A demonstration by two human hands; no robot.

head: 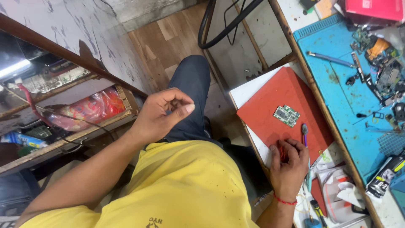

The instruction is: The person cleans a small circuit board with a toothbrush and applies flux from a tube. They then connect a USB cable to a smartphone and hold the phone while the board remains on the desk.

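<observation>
A small green circuit board (286,115), rectangular and studded with metal-shielded parts, is seen lying flat near the middle of a red mat (270,107) on the worktop (325,109). The right hand (289,162) is laid at the near edge of the mat, wrist bent, its fingers curled down onto the red surface; whether anything is pinched beneath them cannot be told. A purple-handled tool (304,134) lies just beside its fingertips. The left hand (162,114) is held raised over the lap, arm bent, fingers loosely folded into the palm, apparently empty.
</observation>
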